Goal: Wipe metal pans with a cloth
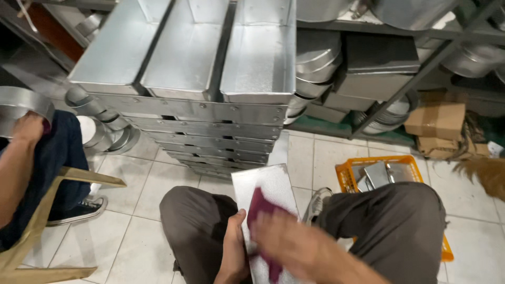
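at the bottom centre of the frame, the left hand (232,252) has its fingers clamped on the edge of a flat metal sheet (265,184) propped between the knees, steadying it. the right hand (294,244), blurred, presses a maroon cloth (260,208) flat on it. beyond, stacked metal pans (210,113) fill the upper centre; an orange crate (347,176) sits right.

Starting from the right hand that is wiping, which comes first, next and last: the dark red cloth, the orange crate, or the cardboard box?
1. The dark red cloth, under the right hand on the metal tray on the lap.
2. The orange crate, on the floor tiles just beyond the right knee.
3. The cardboard box, farther right, by the foot of the shelves.
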